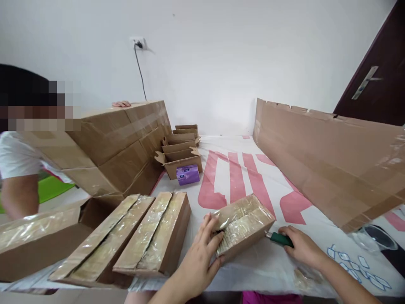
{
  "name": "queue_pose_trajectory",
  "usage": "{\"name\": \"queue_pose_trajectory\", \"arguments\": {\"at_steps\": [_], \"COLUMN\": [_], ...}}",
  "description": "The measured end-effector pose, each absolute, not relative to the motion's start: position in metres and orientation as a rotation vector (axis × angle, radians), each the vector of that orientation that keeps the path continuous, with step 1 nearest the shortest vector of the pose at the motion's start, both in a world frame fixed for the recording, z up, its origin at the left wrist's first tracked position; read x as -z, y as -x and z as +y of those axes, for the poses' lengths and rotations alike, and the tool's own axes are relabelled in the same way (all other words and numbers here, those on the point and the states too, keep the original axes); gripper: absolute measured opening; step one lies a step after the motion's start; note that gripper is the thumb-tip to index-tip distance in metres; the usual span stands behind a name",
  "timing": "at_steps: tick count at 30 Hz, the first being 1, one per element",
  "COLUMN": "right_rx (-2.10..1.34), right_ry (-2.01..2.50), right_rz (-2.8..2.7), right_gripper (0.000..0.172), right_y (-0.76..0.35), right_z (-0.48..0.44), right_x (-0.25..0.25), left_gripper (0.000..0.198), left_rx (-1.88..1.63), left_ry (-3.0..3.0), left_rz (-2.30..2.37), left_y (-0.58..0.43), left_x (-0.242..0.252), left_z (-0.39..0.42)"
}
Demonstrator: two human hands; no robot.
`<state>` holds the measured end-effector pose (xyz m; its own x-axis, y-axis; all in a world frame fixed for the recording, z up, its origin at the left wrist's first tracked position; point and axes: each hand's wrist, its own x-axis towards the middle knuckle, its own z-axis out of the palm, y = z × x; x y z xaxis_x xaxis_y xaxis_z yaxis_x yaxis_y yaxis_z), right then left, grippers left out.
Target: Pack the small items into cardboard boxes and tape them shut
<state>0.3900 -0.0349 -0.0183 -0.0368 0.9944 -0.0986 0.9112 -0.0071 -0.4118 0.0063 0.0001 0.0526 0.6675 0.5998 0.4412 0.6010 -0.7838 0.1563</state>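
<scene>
Far to the left of the small taped box (247,230), a co-worker's white sleeve (20,154) shows near a green seat (53,190), and the co-worker's hand (122,104) rests on top of a large carton (126,143). Nearer, also left of the small taped box, lie three long boxes (161,236) with shiny tape along them. Beyond these, behind and left of the small taped box, small open cartons (183,164) stand in a row, a purple pack (188,175) in front of the nearest. A wall socket (138,43) with a black plug and cable is set in the white wall (205,63) above them.

The left hand (201,249) lies on the left end of the small taped box, its fingers slightly spread. Under that box, a white cloth (221,230) with pink shapes covers the table. At the box's right end, the right hand (297,245) is curled round a green-handled tool (282,239); whether its metal tip touches the cardboard I cannot tell. Farther right of the box stands a cardboard panel (322,156), and behind it a dark door (379,55) with a metal handle.
</scene>
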Motion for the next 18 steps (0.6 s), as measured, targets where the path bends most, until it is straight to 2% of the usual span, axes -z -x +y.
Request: {"name": "queue_pose_trajectory", "arguments": {"at_steps": [5,8,10,13,15,18], "right_rx": [-0.434,-0.216,-0.134,-0.244,-0.261,-0.078], "right_ry": [2.117,2.112,1.977,1.724,1.581,1.422], "right_rz": [-1.974,-1.891,-1.943,-2.251,-2.484,-2.727], "right_gripper": [0.038,0.041,0.045,0.046,0.045,0.047], "right_y": [-0.44,-0.442,-0.418,-0.357,-0.315,-0.271], "right_z": [-0.028,-0.019,-0.013,-0.002,0.008,0.024], "right_x": [-0.014,-0.054,-0.086,-0.125,-0.141,-0.15], "left_gripper": [0.049,0.045,0.041,0.037,0.037,0.037], "left_rx": [1.166,1.232,1.251,1.28,1.299,1.328], "left_ry": [2.664,2.601,2.588,2.539,2.502,2.483], "left_rz": [-1.153,-1.192,-1.193,-1.161,-1.148,-1.147], "left_y": [-0.004,-0.008,-0.011,-0.015,-0.015,-0.015], "left_x": [-0.037,-0.025,-0.022,-0.02,-0.016,-0.008], "left_z": [0.005,0.002,0.002,0.004,0.006,0.008]}}
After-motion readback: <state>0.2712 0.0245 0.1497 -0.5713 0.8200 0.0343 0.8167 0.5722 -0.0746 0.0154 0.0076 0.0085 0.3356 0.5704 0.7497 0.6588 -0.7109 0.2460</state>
